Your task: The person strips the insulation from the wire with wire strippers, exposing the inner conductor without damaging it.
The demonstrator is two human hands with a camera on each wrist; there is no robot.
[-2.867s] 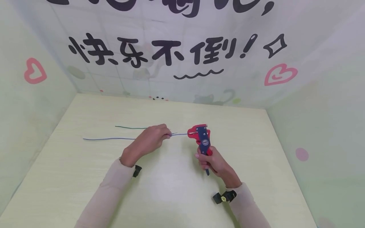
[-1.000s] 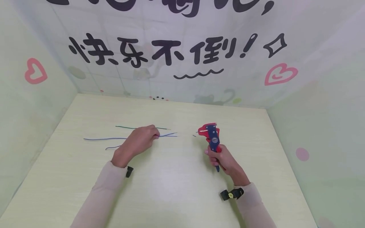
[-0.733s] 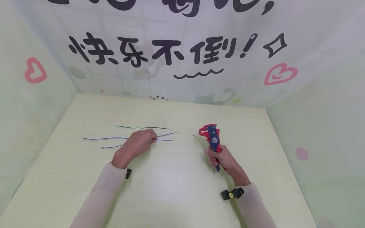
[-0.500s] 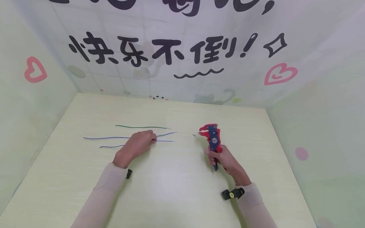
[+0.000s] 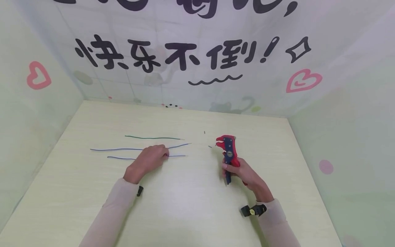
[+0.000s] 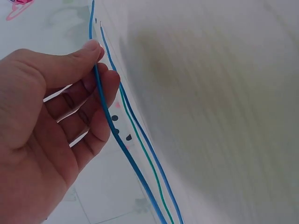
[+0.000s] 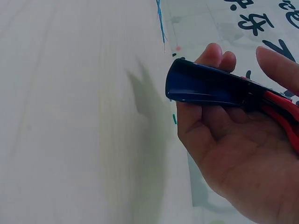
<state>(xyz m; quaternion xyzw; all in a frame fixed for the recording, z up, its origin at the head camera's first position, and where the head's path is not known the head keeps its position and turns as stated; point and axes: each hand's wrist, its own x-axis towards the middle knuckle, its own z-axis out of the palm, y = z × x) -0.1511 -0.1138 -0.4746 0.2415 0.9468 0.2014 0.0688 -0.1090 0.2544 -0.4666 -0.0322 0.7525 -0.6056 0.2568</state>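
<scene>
My left hand (image 5: pixel 147 159) pinches a blue wire (image 5: pixel 178 156) between thumb and fingertips, low over the table. In the left wrist view this blue wire (image 6: pixel 130 161) runs down past the curled fingers. Behind it, a second blue wire (image 5: pixel 115 149) lies on the table, partly covered by the hand. A green wire (image 5: pixel 152 138) lies farthest back. All three have a pale bare right end. My right hand (image 5: pixel 247 174) grips a red and navy wire stripper (image 5: pixel 229 147) by its handles, fingers curled round the navy handle (image 7: pixel 205 84). The stripper's jaws stand apart, pointing left.
Two short cut bits lie near the stripper: a dark bit (image 5: pixel 204 132) toward the back and a bluish one (image 5: pixel 210 146) left of the jaws. A pale tabletop (image 5: pixel 182 212) is enclosed by printed walls at the back and sides.
The held blue wire has come out of the stripper and moved left, then toward the front, apart from the other blue wire. The stripper moved right and its jaws opened; a small bit now lies behind it.
</scene>
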